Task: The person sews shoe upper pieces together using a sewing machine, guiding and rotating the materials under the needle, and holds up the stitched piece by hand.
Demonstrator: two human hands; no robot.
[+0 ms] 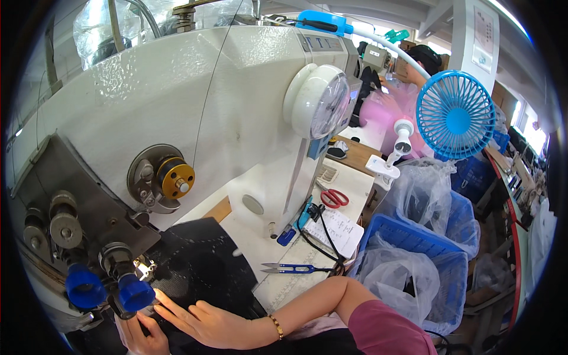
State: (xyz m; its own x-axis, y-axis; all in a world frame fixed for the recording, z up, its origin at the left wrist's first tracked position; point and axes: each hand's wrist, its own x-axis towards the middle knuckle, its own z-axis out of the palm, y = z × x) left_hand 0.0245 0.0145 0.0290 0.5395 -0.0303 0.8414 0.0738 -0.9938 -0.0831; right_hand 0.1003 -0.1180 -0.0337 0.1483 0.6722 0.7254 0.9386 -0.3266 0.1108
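Observation:
A large white sewing machine [236, 100] fills the left and middle. Black sheet material [201, 260] lies on its bed, under the needle area with its small bright metal parts [145, 269]. My right hand [207, 322] rests on the near part of the sheet, fingers stretched toward the needle area. Just left of it, my left hand [142, 337] has its thumb and fingers drawn together at the sheet's near edge. Two blue caps [136, 293] on the machine's front hide part of its fingertips.
Right of the machine lie blue thread snips [296, 268], red-handled scissors [334, 198], a notepad [337, 231] and black cables. Beyond the table edge stand blue crates [378, 228] with clear plastic bags. A blue fan [455, 115] is clamped farther back, near another person [396, 106] in pink.

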